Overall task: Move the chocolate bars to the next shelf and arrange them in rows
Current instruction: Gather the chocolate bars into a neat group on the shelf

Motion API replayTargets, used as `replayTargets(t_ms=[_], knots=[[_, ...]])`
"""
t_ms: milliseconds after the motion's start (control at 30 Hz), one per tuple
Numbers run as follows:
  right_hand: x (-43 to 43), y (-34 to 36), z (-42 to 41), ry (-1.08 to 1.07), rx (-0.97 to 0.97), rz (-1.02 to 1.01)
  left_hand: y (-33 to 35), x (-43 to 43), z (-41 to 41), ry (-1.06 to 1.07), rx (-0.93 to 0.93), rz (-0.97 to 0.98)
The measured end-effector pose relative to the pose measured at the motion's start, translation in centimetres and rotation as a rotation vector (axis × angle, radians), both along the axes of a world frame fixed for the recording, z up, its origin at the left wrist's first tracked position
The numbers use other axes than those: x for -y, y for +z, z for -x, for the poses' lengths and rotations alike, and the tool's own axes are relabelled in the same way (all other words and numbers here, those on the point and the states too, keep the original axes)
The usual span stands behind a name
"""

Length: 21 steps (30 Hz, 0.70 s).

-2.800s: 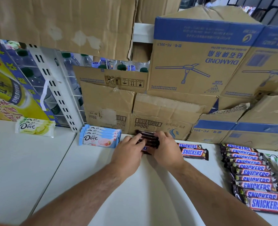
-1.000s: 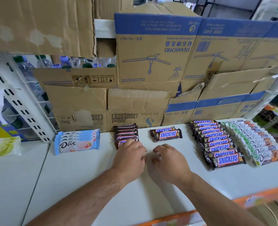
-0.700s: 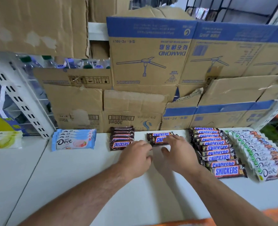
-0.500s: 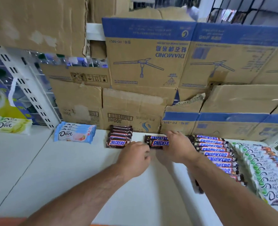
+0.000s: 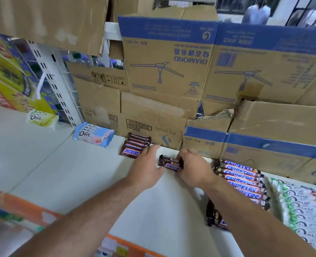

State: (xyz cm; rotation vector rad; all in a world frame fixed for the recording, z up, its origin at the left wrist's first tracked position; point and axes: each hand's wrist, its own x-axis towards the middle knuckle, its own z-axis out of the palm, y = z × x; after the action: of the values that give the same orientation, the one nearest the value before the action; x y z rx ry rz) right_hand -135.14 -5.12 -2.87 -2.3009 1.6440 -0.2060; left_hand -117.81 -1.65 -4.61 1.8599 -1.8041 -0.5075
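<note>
White shelf [image 5: 79,173] held one small Snickers row [image 5: 135,145]; our right hand [image 5: 194,169] gripped two bars [image 5: 169,163], left hand [image 5: 146,167] spread; long row [image 5: 240,177] seemed to wait.

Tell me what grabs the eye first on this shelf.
At mid-shelf the right hand grips a couple of Snickers bars, with the left hand open beside them. A long row of Snickers runs down the right, with a short pile and blue Dove packs to the left. Big cardboard boxes wall off the back.
</note>
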Motion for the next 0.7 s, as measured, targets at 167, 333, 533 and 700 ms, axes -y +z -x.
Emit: replayTargets(t_ms=[167, 333, 533, 700], knots=[[-0.7, -0.4, 0.3, -0.012, 0.069, -0.040, -0.3, 1.3, -0.1, -0.091, -0.088, -0.085], [-0.2, 0.0, 1.0, -0.135, 0.080, -0.002, 0.0, 2.5, 0.2, -0.100, -0.036, -0.061], [1.3, 0.0, -0.3, -0.237, 0.138, 0.059, 0.6, 4.9, 0.4, -0.106, 0.087, 0.014], [1.3, -0.9, 0.0, -0.251, 0.142, 0.119, -0.2, 4.6, 0.4, -0.158, 0.177, 0.104]])
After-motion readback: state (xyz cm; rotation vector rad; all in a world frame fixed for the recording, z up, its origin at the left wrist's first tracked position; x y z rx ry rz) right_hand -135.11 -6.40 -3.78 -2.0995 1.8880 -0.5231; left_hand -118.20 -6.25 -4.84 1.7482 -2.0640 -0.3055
